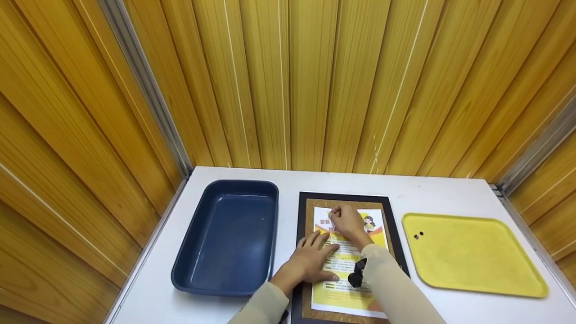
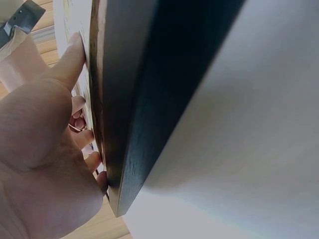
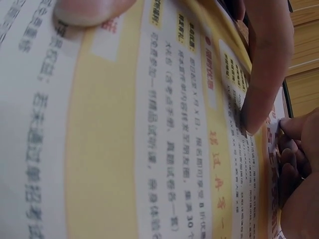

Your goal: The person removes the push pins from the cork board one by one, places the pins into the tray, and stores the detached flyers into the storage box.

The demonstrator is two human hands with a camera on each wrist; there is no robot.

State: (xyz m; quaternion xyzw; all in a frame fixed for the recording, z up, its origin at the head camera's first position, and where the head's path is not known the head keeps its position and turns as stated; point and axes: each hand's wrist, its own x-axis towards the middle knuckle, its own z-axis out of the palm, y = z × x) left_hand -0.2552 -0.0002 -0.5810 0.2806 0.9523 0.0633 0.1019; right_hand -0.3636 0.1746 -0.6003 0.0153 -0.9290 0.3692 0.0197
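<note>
A printed sheet [image 1: 346, 292] in white, yellow and orange lies on a cork board [image 1: 309, 252] with a dark frame [image 1: 398, 234]. My left hand [image 1: 310, 260] rests spread on the sheet's left side, fingers extended, with the wrist over the frame's left edge. Farther up, my right hand [image 1: 348, 222] has its fingers curled and its fingertips right at the sheet's upper left part. In the right wrist view, the curled fingers [image 3: 289, 157] stay close over the printed heading. I cannot tell whether they pinch something small.
A deep navy blue tray [image 1: 275, 216] stands left of the board. A shallow yellow tray [image 1: 477, 252] lies to the right, with two small dark pieces [image 1: 419, 235] near its left edge. All stand on a white table [image 1: 342, 180] enclosed by wood-patterned walls [image 1: 310, 90].
</note>
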